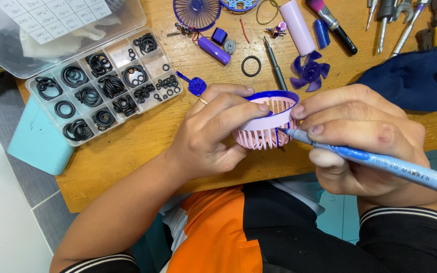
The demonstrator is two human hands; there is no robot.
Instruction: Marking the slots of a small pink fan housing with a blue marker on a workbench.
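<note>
Spreading across the view, the wooden table (127,146) carries everything, so places here are told from the pink fan grille (265,126) held just above its near edge. Up and left of the grille lies the clear compartment box (108,83) of black rubber rings, its lid propped open behind it. Up and right of the grille rests a dark blue cloth (410,78), with a row of hand tools beyond it. Just above the grille lie a purple fan blade (309,71), a pale pink tube (297,26), a thin dark screwdriver (275,63) and one loose black ring (251,66).

The left hand (213,131) is clenched around the grille, thumb over the rim and fingers cupping the ribbed underside, so the blue-painted rim faces up. The right hand (360,136) grasps a blue marker (370,159) in a writing grip, its tip touching the grille's outer wall at a rib on the right side, where one blue stroke already shows.

To colour well, it seems wise to brace the right hand's fingers against the grille, as they appear to be now, and to draw along each rib in one steady pull. Turning the grille with the left hand rather than moving the marker round would likely keep strokes even. Wet ink near the left thumb could smudge.
</note>
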